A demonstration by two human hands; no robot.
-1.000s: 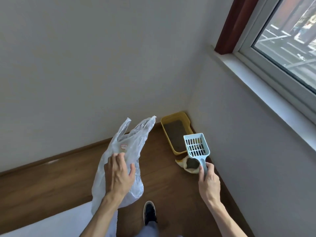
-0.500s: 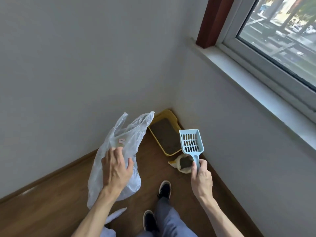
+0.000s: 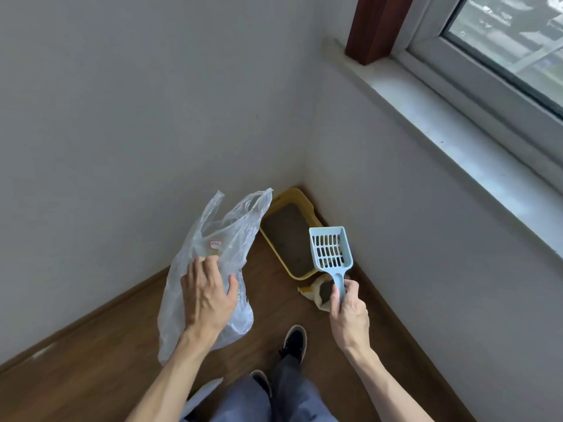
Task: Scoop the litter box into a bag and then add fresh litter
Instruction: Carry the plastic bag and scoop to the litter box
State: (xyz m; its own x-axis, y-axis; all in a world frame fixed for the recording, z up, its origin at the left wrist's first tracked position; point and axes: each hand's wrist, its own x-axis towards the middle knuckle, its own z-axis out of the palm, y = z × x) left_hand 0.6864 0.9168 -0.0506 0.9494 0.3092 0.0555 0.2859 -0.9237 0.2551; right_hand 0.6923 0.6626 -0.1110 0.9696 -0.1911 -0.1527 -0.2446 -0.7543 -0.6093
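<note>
- Broadly, a room corner is formed by 2 pale grey walls (image 3: 122,117), and a window (image 3: 502,41) with a white sill (image 3: 457,132) and a dark red wooden trim piece (image 3: 374,25) is set in the right-hand one.
- A brown wooden floor (image 3: 106,360) is seen below, edged with a matching skirting board.
- A thin, translucent plastic bag (image 3: 225,236) is held up off the floor, left of centre, with its 2 handle loops pointing upward; part of the litter box is overlapped by its upper right edge.
- A yellow litter box (image 3: 294,194) is placed on the floor, tucked into the corner along the right-hand wall, and grey-brown litter is spread inside it.
- Blue-grey trousers (image 3: 259,400) are visible at the bottom edge.
- The left hand (image 3: 207,296) is closed on the plastic bag, with the film gathered under the fingers and the thumb.
- The right hand (image 3: 350,318) is wrapped around the handle of a pale blue slotted scoop (image 3: 329,249), which is held upright in the air, in front of the near end of the litter box; whether anything lies in it cannot be told.
- A small, open yellowish litter sack (image 3: 320,292), with dark litter showing inside, is set on the floor just beside the near end of the litter box.
- 1 black shoe (image 3: 294,342) with a pale sole is planted on the floor between the 2 hands.
- A small white-and-pink sticker (image 3: 215,244) is stuck on the plastic bag above the left fingers; its writing is too small to be read.
- No brand name can be read on the scoop, the litter box or the litter sack.
</note>
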